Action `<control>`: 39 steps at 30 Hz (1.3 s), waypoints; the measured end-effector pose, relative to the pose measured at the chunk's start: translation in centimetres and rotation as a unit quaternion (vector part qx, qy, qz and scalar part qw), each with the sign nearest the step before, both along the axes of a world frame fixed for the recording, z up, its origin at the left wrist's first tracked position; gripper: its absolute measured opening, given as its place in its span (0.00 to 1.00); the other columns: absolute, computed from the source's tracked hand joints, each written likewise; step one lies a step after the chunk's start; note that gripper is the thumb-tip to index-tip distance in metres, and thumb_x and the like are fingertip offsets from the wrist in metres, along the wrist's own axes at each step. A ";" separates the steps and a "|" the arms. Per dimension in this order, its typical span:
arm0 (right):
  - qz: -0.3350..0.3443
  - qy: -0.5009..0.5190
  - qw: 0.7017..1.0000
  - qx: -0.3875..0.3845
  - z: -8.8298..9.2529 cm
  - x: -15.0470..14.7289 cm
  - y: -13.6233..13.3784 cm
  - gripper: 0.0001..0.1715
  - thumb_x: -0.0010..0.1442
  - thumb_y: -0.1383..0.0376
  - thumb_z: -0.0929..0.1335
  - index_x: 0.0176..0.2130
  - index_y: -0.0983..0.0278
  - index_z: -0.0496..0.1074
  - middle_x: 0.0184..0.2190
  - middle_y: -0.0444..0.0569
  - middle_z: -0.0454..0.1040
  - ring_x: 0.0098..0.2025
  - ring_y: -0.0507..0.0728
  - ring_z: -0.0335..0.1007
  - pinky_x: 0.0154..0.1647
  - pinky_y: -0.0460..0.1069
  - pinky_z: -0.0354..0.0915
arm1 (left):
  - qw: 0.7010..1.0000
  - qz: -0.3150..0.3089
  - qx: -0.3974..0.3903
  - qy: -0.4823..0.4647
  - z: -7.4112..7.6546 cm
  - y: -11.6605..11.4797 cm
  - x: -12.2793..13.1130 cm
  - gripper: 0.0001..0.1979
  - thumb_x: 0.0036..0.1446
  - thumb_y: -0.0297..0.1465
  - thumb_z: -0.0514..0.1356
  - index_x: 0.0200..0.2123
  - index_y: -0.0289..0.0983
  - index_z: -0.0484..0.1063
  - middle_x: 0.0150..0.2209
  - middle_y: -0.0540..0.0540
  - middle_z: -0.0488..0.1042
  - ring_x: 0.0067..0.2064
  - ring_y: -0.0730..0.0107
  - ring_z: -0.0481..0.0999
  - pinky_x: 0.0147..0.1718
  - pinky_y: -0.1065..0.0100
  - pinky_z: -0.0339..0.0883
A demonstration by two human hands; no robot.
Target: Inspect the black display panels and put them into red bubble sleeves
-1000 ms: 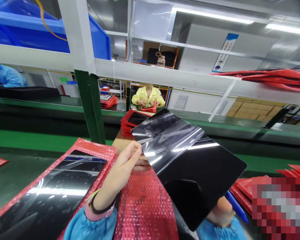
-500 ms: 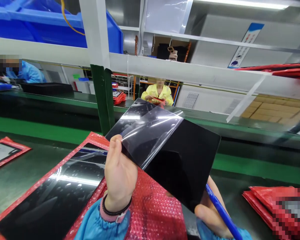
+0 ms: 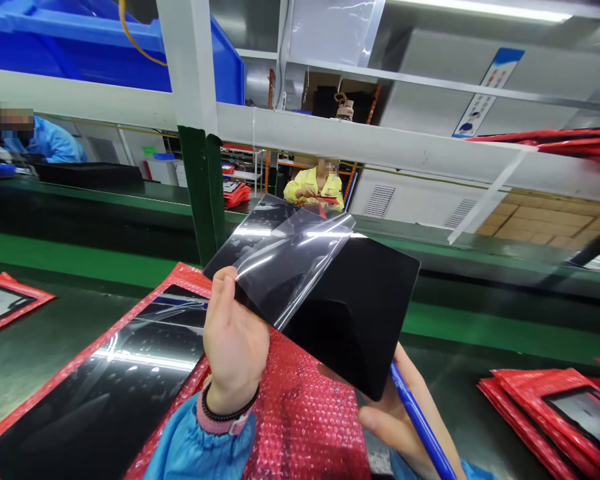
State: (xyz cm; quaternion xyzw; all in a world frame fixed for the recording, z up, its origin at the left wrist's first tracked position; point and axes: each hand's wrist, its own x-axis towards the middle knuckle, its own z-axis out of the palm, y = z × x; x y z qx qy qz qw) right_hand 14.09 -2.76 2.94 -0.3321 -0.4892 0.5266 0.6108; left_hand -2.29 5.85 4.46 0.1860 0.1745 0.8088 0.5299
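I hold a glossy black glass panel [image 3: 360, 313] tilted up in front of me. My left hand [image 3: 235, 347] grips its near left edge, where a clear protective film [image 3: 290, 263] is peeled partway back and folded over the panel's left half. My right hand [image 3: 395, 420] supports the panel's lower right corner from beneath and also holds a blue pen [image 3: 420, 427]. Under my hands lies a red bubble-wrap bag [image 3: 305, 427].
A larger black panel on a red bubble bag [image 3: 105, 380] lies at the left on the green conveyor [image 3: 480, 333]. More red bags are stacked at the right [image 3: 555, 413] and far left [image 3: 5, 303]. A green post [image 3: 203, 193] stands ahead. Other workers sit beyond the belt.
The panel has come closer and shifted left and lower. My left hand has moved from pinching the film's corner to gripping the panel's edge. My right hand with the pen has come more into view.
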 end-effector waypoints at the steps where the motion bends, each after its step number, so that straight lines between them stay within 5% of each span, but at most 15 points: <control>1: 0.001 0.003 1.000 0.005 -0.1 -0.1 0.0 0.40 0.48 0.63 0.76 0.58 0.51 0.63 0.60 0.47 0.67 0.63 0.64 0.58 0.64 0.61 0.53 | 1.000 0.006 0.008 0.006 0.0 -0.1 0.0 0.04 0.59 0.32 0.59 0.36 0.41 0.74 0.35 0.52 0.70 0.47 0.68 0.70 0.57 0.60 0.58; 8: -0.088 -0.059 0.993 0.048 -1.1 -0.7 0.9 0.41 0.59 0.66 0.70 0.65 0.51 0.51 0.68 0.44 0.52 0.68 0.59 0.46 0.67 0.56 0.49 | 0.988 0.108 0.091 0.065 0.5 -2.2 1.5 0.07 0.62 0.29 0.52 0.32 0.41 0.69 0.34 0.51 0.68 0.40 0.69 0.69 0.48 0.66 0.64; 13: -0.154 -0.138 0.977 0.057 -1.5 -0.6 1.2 0.42 0.59 0.65 0.70 0.65 0.54 0.49 0.67 0.47 0.52 0.67 0.60 0.48 0.68 0.57 0.46 | 0.984 0.127 0.116 0.052 0.8 -3.2 2.1 0.07 0.61 0.29 0.52 0.32 0.41 0.68 0.33 0.50 0.67 0.36 0.68 0.68 0.41 0.67 0.66; 19: -0.039 -0.047 0.995 0.083 -0.8 -0.3 0.7 0.36 0.62 0.69 0.67 0.64 0.49 0.52 0.64 0.43 0.60 0.67 0.55 0.49 0.64 0.50 0.55 | 0.991 0.085 0.094 0.036 1.2 -1.4 0.3 0.08 0.61 0.29 0.53 0.31 0.40 0.70 0.34 0.50 0.73 0.38 0.67 0.72 0.42 0.64 0.68; 25: 0.028 -0.050 0.997 0.059 0.0 0.9 0.6 0.26 0.62 0.67 0.68 0.57 0.50 0.64 0.57 0.45 0.70 0.59 0.59 0.65 0.61 0.54 0.60 | 0.995 0.081 0.029 0.044 0.1 1.6 -1.1 0.03 0.53 0.29 0.58 0.30 0.39 0.73 0.31 0.52 0.76 0.36 0.68 0.75 0.38 0.67 0.69; 34: -0.209 -0.076 0.974 0.035 0.0 0.9 -0.4 0.15 0.52 0.56 0.72 0.40 0.60 0.77 0.30 0.47 0.80 0.38 0.62 0.76 0.39 0.53 0.71 | 0.987 0.119 0.025 0.105 -0.4 2.9 -1.6 0.06 0.49 0.25 0.55 0.23 0.37 0.69 0.26 0.53 0.67 0.31 0.74 0.68 0.35 0.73 0.63; 39: -0.240 -0.116 0.963 0.042 -1.2 2.5 -0.5 0.13 0.54 0.54 0.70 0.28 0.61 0.76 0.22 0.44 0.75 0.28 0.58 0.72 0.31 0.51 0.68 | 0.986 0.091 0.031 0.140 -0.3 3.3 -2.1 0.06 0.48 0.26 0.54 0.20 0.38 0.65 0.24 0.53 0.62 0.28 0.73 0.64 0.32 0.71 0.63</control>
